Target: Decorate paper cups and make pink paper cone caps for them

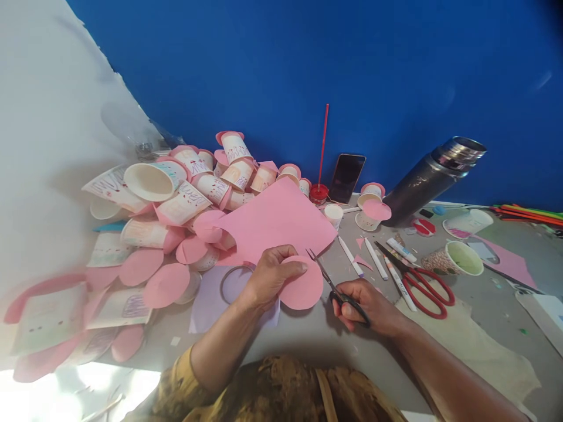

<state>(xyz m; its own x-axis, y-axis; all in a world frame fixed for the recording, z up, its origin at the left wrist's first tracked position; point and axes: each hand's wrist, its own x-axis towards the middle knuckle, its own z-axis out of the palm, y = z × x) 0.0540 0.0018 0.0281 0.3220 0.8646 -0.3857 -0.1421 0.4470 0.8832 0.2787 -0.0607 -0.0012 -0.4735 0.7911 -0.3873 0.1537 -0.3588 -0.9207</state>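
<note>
Grey bench (303, 339), lower centre: left hand (271, 276) pinching pink disc (303, 290); right hand (372, 300) gripping scissors (333, 285), blades slanting up-left beside disc.

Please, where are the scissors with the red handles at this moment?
In the head view, the red-handled scissors lie on the grey table, to the right of the person's right hand, with their handles just on the near side of the brown-patterned paper cup.

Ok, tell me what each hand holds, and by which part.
Left hand: pink paper disc, by its upper-left edge. Right hand: small scissors, by the handles.
</note>
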